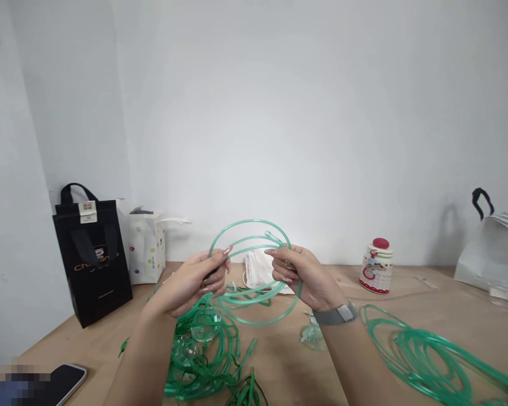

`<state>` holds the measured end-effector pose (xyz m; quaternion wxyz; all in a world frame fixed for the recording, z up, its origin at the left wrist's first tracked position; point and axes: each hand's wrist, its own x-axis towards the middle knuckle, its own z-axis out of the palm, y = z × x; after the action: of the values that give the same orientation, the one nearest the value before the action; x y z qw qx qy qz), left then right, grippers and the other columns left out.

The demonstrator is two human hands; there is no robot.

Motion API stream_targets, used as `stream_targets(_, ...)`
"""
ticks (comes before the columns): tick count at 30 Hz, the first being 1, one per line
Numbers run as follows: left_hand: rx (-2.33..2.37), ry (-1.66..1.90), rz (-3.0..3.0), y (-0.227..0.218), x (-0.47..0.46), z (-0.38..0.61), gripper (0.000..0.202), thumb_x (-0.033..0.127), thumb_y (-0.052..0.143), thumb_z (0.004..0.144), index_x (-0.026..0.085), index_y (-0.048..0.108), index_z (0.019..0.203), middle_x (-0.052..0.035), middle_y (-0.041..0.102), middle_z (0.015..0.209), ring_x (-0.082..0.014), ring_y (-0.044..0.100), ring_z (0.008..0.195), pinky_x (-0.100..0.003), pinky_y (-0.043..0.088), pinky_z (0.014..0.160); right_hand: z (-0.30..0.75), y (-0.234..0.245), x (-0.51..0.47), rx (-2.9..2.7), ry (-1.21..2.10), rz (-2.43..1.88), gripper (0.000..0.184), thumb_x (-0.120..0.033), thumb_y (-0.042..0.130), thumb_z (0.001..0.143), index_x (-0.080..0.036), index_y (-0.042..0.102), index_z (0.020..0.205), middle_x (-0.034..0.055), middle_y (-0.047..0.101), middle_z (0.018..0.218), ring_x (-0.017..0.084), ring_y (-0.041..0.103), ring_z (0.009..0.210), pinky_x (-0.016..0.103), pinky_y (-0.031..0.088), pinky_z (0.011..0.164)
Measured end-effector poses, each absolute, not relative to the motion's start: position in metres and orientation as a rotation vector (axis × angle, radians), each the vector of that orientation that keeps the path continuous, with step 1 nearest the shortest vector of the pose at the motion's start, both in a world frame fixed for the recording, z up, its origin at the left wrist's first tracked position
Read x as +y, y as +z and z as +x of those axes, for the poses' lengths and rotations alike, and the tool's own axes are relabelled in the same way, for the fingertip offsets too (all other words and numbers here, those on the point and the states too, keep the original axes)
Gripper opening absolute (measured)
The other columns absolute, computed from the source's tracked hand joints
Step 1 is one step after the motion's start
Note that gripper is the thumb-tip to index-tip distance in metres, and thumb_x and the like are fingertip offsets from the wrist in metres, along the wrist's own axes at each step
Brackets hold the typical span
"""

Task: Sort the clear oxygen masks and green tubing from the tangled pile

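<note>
Between my two hands hangs a loosely coiled length of green clear tubing (258,323), lifted above the table. My left hand (203,276) pinches the left side of the loops. On the right side of the coil, my right hand (298,270) has its fingers closed round the loops, and a short tube end with a connector (272,237) sticks up beside it. A grey band circles my right wrist. Below my left hand lies a pile of green tubing (224,361) with clear plastic masks (205,324) and green straps.
More coiled green tubing (432,355) lies at the right, with a clear mask piece (313,336) by my right forearm. Behind stand a black bag (95,282), a white dotted bag (147,254), white cloth (260,268), a red-topped jar (376,270) and another bag (486,248). A phone (63,383) is front left.
</note>
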<state>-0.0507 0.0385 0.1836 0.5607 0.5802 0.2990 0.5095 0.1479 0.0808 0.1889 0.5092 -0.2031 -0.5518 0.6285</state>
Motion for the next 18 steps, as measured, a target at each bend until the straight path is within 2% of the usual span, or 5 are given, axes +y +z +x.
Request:
stream_targets(6,0.49,1.198,1.227,0.186,0.039,-0.055,0.038,0.04,0.047,0.088,0.015,0.049,0.06,0.0098,0.03,0.044,-0.0034,0.02,0.037,-0.018,0.035,0.046,0.15,0.191,0.079,-1.339,1.567,-0.448,0.035,-0.02,0.072,0.067,-0.017,0.041,0.051,-0.0127,0.019,0.043,0.002,0.012,0.039,0.018,0.013,0.037)
stream_targets(10,0.348,1.209,1.023,0.186,0.047,-0.051,0.047,0.049,0.041,0.088,0.015,0.044,0.056,0.0097,0.029,0.045,-0.0023,0.014,0.035,-0.016,0.029,0.039,0.155,0.195,0.076,-1.333,1.757,-0.359,0.034,-0.041,0.062,0.077,-0.014,0.053,0.059,-0.0111,0.025,0.044,0.002,0.01,0.038,0.017,0.014,0.036)
stream_targets(12,0.323,1.22,0.982,0.185,0.049,-0.049,0.046,0.044,0.04,0.09,0.014,0.042,0.054,0.0093,0.028,0.045,-0.0022,0.014,0.035,-0.016,0.026,0.038,0.156,0.197,0.073,-1.314,1.807,-0.371,0.04,-0.049,0.054,0.081,-0.012,0.059,0.069,-0.0104,0.027,0.045,0.002,0.01,0.038,0.017,0.013,0.035)
stream_targets(15,0.252,1.206,0.954,0.184,0.048,-0.048,0.044,0.033,0.033,0.095,0.013,0.045,0.058,0.0089,0.025,0.046,-0.0026,0.016,0.036,-0.016,0.026,0.04,0.158,0.198,0.07,-1.299,1.779,-0.392,0.034,-0.044,0.056,0.082,-0.011,0.061,0.073,-0.0101,0.028,0.046,0.002,0.011,0.038,0.016,0.013,0.036)
stream_targets(18,0.21,1.159,0.945,0.185,0.044,-0.048,0.052,0.051,0.03,0.09,0.012,0.047,0.061,0.009,0.024,0.047,-0.0033,0.015,0.038,-0.017,0.028,0.042,0.159,0.198,0.071,-1.34,1.732,-0.407,0.031,-0.041,0.059,0.08,-0.011,0.06,0.071,-0.0102,0.027,0.046,0.002,0.013,0.039,0.016,0.014,0.036)
